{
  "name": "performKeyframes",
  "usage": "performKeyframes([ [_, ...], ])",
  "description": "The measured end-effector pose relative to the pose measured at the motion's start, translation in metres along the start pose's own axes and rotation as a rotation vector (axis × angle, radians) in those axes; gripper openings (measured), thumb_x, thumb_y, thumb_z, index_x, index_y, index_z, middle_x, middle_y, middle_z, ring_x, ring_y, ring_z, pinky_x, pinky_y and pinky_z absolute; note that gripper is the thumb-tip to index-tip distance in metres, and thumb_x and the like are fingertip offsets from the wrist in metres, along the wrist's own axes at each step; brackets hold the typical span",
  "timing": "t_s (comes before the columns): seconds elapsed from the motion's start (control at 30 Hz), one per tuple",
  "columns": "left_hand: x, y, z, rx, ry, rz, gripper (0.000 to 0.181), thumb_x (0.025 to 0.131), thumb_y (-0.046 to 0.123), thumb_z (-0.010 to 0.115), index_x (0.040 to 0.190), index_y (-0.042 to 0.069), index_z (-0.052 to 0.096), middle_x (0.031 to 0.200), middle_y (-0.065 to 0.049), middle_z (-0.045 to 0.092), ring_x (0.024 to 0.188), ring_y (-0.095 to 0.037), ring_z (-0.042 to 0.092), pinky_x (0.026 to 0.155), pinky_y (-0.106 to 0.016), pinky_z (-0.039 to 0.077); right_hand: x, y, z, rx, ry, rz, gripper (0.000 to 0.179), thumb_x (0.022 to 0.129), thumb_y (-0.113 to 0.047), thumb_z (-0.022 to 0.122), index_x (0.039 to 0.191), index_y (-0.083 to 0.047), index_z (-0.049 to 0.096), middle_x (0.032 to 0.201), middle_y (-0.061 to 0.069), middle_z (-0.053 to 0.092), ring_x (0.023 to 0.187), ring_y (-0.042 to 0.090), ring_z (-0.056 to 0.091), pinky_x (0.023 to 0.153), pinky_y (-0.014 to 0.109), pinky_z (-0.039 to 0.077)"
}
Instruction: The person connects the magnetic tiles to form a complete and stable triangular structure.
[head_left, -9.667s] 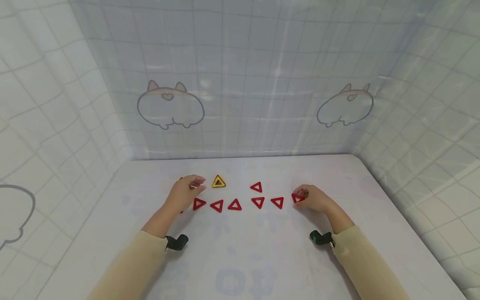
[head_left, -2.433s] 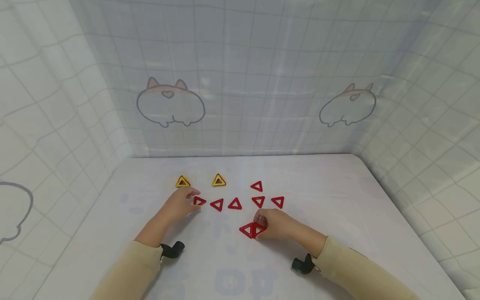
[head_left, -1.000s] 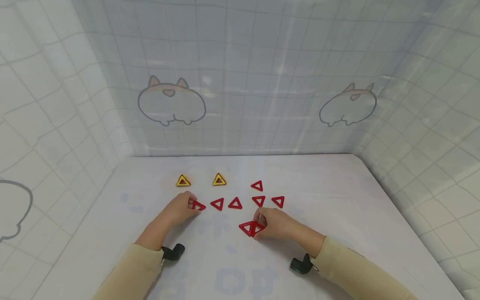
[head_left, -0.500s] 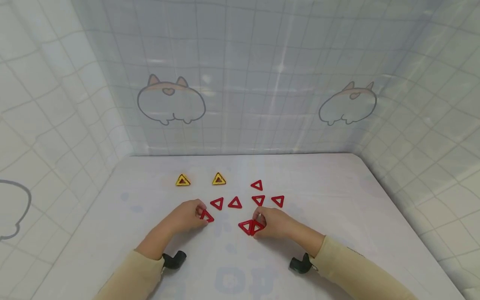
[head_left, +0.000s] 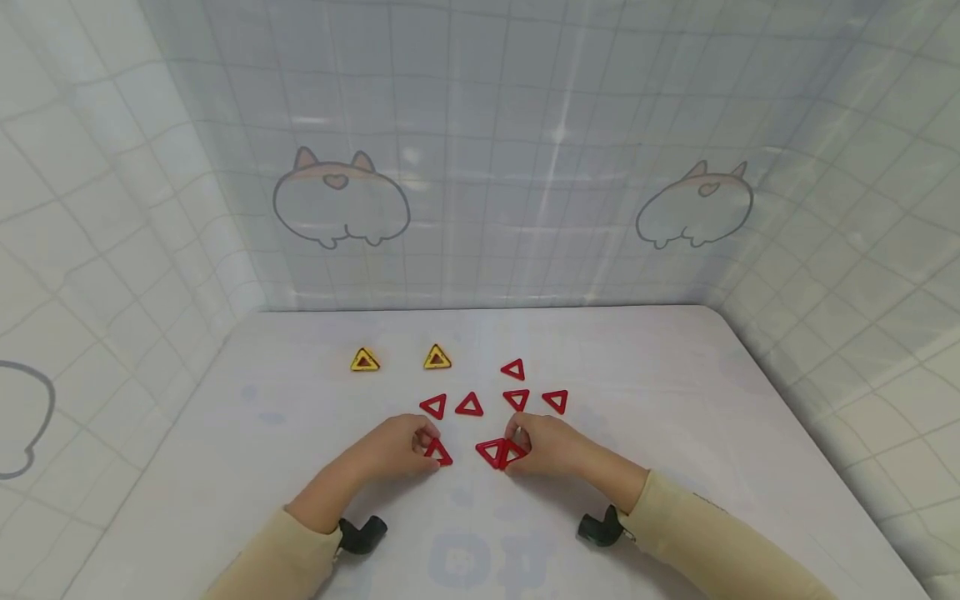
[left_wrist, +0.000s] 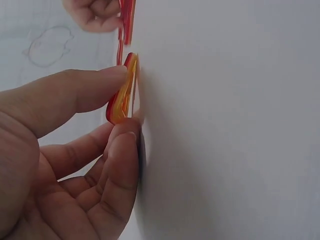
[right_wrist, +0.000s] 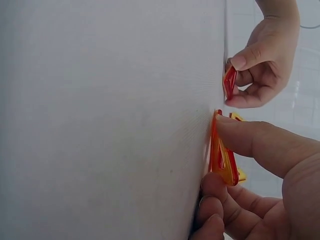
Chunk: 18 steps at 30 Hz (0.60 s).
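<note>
My left hand [head_left: 397, 450] pinches a red triangular tile [head_left: 446, 455] between thumb and fingers; its yellow underside shows in the left wrist view. The tile is close to the tabletop, left of a joined-looking pair. In that pair, one red triangular tile [head_left: 486, 459] lies flat, edge to edge with another red tile [head_left: 518, 447]. My right hand [head_left: 555, 447] pinches that second tile by its right side. The right wrist view shows the thumb [right_wrist: 255, 140] on its red face and fingers below. A narrow gap separates the left hand's tile from the pair.
Several loose red triangles lie in a row behind the hands, including a left one [head_left: 441, 407] and a right one [head_left: 562, 402]. Another red triangle [head_left: 521, 369] lies farther back. Two yellow triangles [head_left: 374, 365] stand at back left. Patterned sheets [head_left: 480, 167] surround the white table [head_left: 637, 358].
The right hand brought its tile from the far right to the front tile. Since then, my left hand has gripped the leftmost visible red tile and carried it right and nearer me.
</note>
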<state>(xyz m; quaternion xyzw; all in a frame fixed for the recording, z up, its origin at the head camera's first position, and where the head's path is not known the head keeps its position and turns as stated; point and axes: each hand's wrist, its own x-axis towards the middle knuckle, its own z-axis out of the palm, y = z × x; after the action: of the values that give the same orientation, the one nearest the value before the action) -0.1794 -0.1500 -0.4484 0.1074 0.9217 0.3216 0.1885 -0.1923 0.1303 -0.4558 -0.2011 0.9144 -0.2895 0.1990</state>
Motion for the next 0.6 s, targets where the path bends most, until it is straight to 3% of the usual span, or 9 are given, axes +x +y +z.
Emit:
performKeyframes([
  [0.33, 0.001, 0.012, 0.015, -0.018, -0.033, 0.067, 0.036, 0.078, 0.023, 0.086, 0.107, 0.012, 0.067, 0.088, 0.003, 0.059, 0.079, -0.015, 0.056, 0.071, -0.029, 0.052, -0.002, -0.005, -0.001, 0.004, 0.003, 0.006, 0.039, 0.077, -0.027, 0.087, 0.104, -0.018, 0.06, 0.076, -0.003, 0.057, 0.069, 0.015, 0.054, 0.061, 0.03, 0.048],
  [0.6, 0.007, 0.023, 0.024, -0.004, -0.056, 0.063, 0.037, 0.078, 0.028, 0.086, 0.107, 0.014, 0.068, 0.086, 0.005, 0.06, 0.078, -0.015, 0.057, 0.071, -0.029, 0.052, -0.001, -0.004, 0.0, -0.001, 0.005, 0.005, 0.039, 0.077, -0.027, 0.086, 0.104, -0.018, 0.06, 0.074, -0.003, 0.057, 0.067, 0.015, 0.054, 0.059, 0.029, 0.047],
])
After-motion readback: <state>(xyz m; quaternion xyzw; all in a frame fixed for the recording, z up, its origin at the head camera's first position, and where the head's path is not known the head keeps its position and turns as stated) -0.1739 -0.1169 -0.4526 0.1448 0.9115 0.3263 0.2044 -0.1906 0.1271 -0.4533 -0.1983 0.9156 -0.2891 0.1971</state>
